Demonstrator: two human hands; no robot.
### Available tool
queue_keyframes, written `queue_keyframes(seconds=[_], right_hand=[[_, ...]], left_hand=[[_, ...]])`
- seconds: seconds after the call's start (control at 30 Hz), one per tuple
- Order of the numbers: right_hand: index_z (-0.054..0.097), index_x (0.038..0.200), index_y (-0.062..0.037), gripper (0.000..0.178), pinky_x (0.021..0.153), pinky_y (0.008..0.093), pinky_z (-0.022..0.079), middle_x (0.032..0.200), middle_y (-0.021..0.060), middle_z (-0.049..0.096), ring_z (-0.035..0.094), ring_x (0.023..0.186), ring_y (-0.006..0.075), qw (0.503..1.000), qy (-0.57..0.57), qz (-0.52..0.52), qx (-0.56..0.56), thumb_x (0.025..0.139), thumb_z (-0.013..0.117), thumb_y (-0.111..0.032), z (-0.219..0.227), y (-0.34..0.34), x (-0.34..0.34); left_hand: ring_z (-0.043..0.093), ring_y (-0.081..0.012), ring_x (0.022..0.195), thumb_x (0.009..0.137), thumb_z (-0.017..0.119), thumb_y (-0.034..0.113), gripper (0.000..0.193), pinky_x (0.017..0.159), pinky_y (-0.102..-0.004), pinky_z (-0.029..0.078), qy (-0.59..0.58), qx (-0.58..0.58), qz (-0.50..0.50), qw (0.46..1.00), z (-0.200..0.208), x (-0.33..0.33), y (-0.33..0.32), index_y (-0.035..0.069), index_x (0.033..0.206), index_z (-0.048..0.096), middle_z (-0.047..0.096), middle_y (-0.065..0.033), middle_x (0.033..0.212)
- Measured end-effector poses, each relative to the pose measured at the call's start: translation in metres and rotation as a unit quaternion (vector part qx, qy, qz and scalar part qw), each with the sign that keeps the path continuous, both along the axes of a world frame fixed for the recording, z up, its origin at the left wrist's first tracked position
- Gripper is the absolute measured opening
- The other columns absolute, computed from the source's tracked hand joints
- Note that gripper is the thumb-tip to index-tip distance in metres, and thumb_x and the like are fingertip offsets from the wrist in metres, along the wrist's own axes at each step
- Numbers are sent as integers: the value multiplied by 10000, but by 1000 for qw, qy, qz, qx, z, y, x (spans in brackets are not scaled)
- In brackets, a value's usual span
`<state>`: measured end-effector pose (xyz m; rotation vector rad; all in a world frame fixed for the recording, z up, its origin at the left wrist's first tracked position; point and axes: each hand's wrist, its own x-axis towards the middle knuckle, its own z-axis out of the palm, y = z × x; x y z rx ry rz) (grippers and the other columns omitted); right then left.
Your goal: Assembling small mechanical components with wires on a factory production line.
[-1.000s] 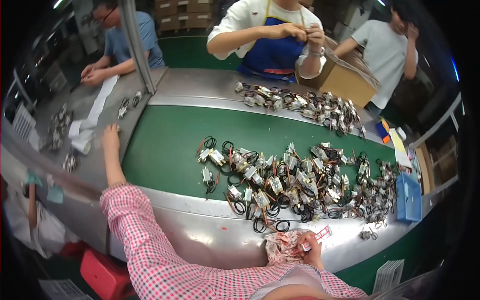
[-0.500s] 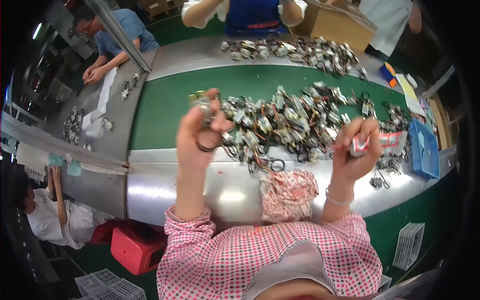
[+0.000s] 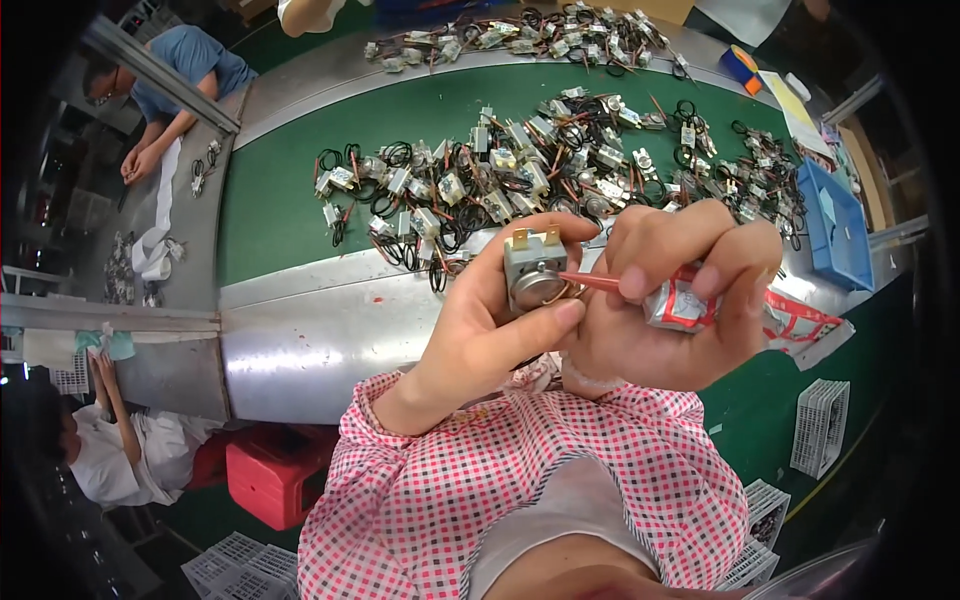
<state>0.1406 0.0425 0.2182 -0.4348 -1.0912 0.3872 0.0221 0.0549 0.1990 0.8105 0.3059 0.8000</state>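
Head view. We judged that the step wanted a braced component and gentle, even pressure on the tube. Left hand: clamped on the component, which sat between thumb and curled forefinger, terminals upward, on our side of the green belt. Right hand: clamped on the tube, red nozzle at the metal cap's edge; contact we could not confirm.

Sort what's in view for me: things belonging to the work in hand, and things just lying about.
In the work:
- boxy part with two brass tabs, in the left hand
- red-and-silver tube, in the right hand
- probably the similar wired parts on the green surface

Apparently lying about:
- blue bin
- red stool
- yellow sheet
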Motion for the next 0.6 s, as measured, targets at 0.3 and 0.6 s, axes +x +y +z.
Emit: queue_keyframes(seconds=[0.3, 0.6], right_hand=[[324, 695, -62, 232, 330, 222, 245, 489, 116, 399, 273, 326, 109, 993, 118, 5, 5, 862, 341, -222, 1, 12, -13], [333, 668, -58, 232, 333, 221, 253, 471, 125, 401, 293, 330, 111, 992, 122, -4, -5, 845, 357, -207, 1, 17, -18]], left_hand=[[468, -68, 871, 769, 566, 25, 465, 754, -202, 394, -19, -23, -10, 1000, -5, 1, 4, 7, 1192, 374, 446, -9, 972], [464, -67, 891, 777, 556, 39, 465, 765, -204, 389, -5, -16, -13, 1000, -3, -3, 8, 5, 1199, 364, 448, -8, 970]])
